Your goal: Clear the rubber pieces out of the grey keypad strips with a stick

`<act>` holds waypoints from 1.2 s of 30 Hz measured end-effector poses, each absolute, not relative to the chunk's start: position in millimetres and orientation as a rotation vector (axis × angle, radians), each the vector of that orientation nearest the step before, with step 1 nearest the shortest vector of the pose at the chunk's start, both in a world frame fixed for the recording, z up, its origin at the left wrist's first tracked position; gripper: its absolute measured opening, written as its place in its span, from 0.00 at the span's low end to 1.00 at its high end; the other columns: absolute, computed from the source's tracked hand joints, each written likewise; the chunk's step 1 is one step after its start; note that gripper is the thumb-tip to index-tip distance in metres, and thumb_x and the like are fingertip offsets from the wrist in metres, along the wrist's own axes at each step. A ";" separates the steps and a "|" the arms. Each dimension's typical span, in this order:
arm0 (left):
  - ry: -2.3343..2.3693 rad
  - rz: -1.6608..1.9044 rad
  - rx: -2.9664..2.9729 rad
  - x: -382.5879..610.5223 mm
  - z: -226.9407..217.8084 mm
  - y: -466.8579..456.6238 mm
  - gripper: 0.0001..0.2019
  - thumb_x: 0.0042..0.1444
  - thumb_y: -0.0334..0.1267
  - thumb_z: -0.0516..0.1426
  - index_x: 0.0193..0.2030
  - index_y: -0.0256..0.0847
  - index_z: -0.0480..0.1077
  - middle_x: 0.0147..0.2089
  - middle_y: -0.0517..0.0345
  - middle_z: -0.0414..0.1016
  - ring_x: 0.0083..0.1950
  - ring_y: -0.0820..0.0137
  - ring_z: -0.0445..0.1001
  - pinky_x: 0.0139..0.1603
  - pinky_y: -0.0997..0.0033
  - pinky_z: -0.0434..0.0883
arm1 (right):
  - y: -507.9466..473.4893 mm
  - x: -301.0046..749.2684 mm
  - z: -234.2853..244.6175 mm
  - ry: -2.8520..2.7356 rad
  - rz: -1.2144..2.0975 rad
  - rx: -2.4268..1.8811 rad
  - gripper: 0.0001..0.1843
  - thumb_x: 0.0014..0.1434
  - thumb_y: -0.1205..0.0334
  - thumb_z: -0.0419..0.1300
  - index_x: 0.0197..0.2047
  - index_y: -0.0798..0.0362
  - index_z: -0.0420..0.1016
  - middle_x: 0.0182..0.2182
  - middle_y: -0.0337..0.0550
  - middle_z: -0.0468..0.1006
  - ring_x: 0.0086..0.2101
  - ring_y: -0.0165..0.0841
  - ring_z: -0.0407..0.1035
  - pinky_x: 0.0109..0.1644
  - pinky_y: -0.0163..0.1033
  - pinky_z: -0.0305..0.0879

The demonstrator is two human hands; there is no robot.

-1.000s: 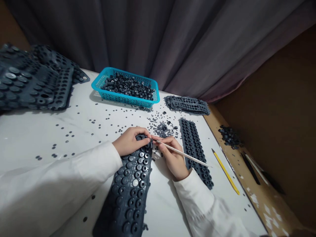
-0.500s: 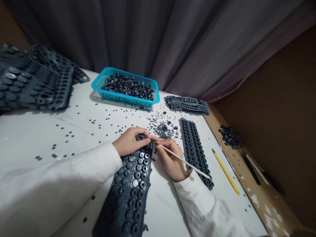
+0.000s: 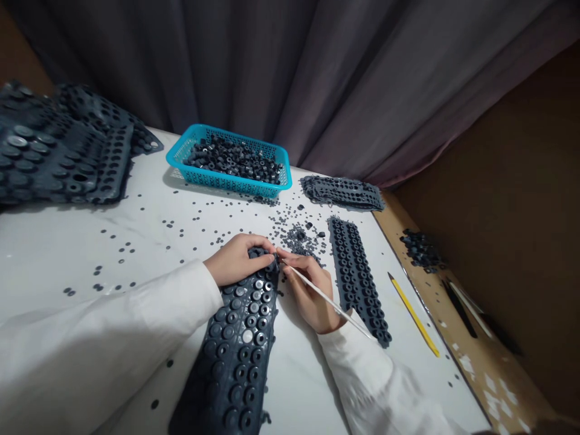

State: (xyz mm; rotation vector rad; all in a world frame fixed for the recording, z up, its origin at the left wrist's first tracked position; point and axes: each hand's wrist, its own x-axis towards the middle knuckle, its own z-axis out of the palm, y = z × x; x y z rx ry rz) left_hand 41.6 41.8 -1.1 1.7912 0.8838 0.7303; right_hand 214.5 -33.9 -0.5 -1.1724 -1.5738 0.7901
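A dark rubber sheet studded with ring-shaped parts lies lengthwise in front of me on the white table. My left hand is curled over the sheet's far end, fingers pressed on it. My right hand pinches a thin white stick like a pen, with its tip at the sheet's far right corner, right beside my left fingertips. Both sleeves are white.
A turquoise basket of small dark rings stands at the back. Another ring sheet lies right of my hand, a stack behind it, a big pile far left. Loose bits litter the table. A yellow pencil lies near the right edge.
The stick's free end has swung down toward my right sleeve, so it lies steeper. Both hands stay at the sheet's far end.
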 end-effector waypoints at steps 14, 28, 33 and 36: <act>0.851 0.703 1.778 40.6 3.5 41.4 0.09 0.50 0.36 0.57 0.38 0.40 0.73 0.41 0.58 0.78 0.46 0.66 0.74 0.53 0.67 0.66 | -32.4 218.1 -2.4 -1.321 0.894 -1.127 0.01 0.59 0.63 0.59 0.35 0.50 0.71 0.47 0.47 0.77 0.49 0.39 0.71 0.53 0.47 0.66; 0.901 0.740 1.770 40.6 0.8 41.7 0.07 0.49 0.39 0.57 0.33 0.40 0.73 0.37 0.59 0.78 0.42 0.66 0.74 0.50 0.67 0.67 | -34.0 216.5 0.1 -1.310 1.080 -1.028 0.01 0.59 0.64 0.60 0.35 0.50 0.73 0.46 0.45 0.78 0.50 0.37 0.70 0.53 0.44 0.66; 0.896 0.746 1.773 41.6 1.5 40.9 0.06 0.50 0.39 0.57 0.32 0.40 0.73 0.36 0.59 0.78 0.41 0.67 0.74 0.49 0.68 0.67 | -33.5 216.6 -2.8 -1.281 1.092 -1.032 0.01 0.59 0.65 0.59 0.36 0.50 0.72 0.45 0.46 0.79 0.49 0.36 0.71 0.51 0.44 0.68; 0.898 0.746 1.771 41.6 1.0 40.8 0.06 0.50 0.39 0.57 0.32 0.40 0.72 0.36 0.59 0.78 0.41 0.67 0.74 0.48 0.68 0.67 | -32.8 216.2 -3.7 -1.294 1.078 -1.038 0.00 0.59 0.65 0.59 0.36 0.51 0.72 0.44 0.46 0.79 0.48 0.37 0.72 0.51 0.45 0.68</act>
